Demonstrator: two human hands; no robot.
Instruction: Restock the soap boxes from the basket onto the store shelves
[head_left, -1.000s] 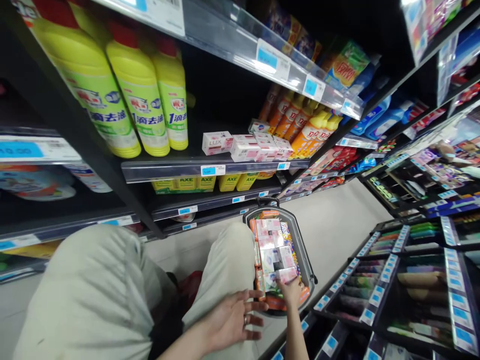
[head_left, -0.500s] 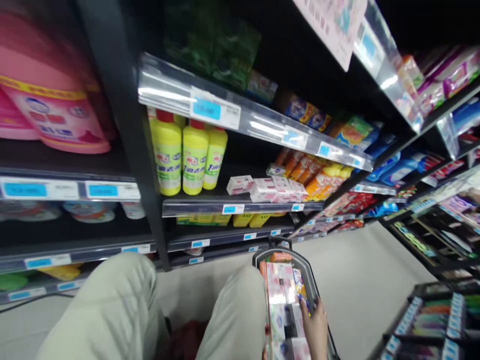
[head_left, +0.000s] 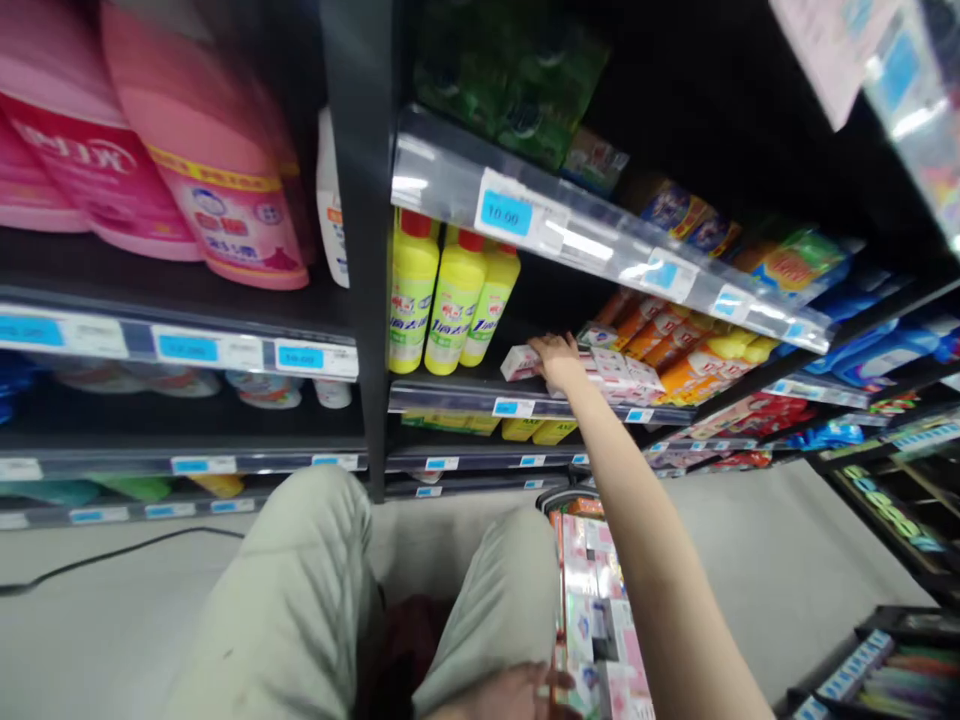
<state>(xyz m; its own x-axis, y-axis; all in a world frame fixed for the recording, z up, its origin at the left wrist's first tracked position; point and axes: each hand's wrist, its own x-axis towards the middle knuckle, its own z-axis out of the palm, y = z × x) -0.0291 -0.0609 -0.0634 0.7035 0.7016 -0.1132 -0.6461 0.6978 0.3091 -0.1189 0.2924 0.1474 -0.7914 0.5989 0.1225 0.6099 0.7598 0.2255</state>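
Note:
My right hand (head_left: 556, 362) reaches onto the shelf, its fingers curled over a small white-and-pink box (head_left: 519, 363) at the left end of a row. More boxes of this kind (head_left: 622, 372) lie just right of the hand. Low in the view, my left hand (head_left: 517, 692) is beside my knee, fingers apart at the near edge of the basket goods. Pink-and-white boxes (head_left: 581, 575) fill the shopping basket (head_left: 555, 497), which my right forearm partly covers.
Yellow bottles (head_left: 454, 300) with red caps stand left of my right hand. Orange packs (head_left: 660, 330) lie to its right. A shelf edge (head_left: 592, 240) overhangs them, and a black upright (head_left: 360, 250) divides the shelving. A dark cable (head_left: 120, 550) crosses the floor at left.
My right hand has gone from the basket up to the boxes on the shelf. More of my left hand shows now. The shelves and basket have shifted rightward in view.

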